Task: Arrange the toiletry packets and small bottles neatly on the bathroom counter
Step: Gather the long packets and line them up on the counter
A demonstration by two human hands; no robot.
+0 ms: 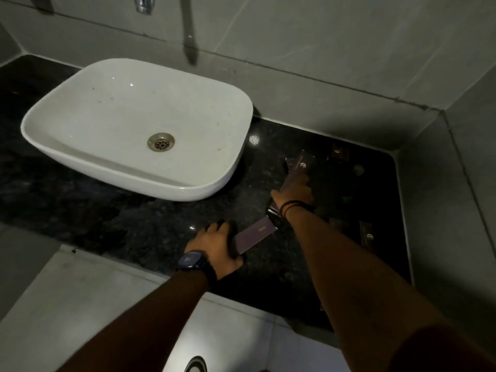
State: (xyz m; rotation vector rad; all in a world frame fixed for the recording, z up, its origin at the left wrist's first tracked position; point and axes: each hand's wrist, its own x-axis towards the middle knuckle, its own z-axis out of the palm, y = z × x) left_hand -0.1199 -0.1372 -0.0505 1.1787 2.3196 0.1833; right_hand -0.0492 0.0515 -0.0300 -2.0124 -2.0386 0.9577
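My left hand [218, 244] grips a long dark purple packet [256, 236] by its near end, just above the black stone counter [134, 218]. My right hand [294, 193] holds a second long dark packet [300, 165] with a gold logo, pointing away toward the back wall. More dark packets lie on the counter's right part: a small square one [339, 153] near the back, and another logo packet [367, 236] beside my right forearm. A small round cap or bottle top [358, 169] sits near the square packet.
A white basin [67, 146] with a metal drain [161, 141] fills the counter's left and middle. Grey tiled walls close in the back and right side. A chrome tap [143, 5] hangs above the basin. The counter's front edge [150, 273] runs under my left wrist.
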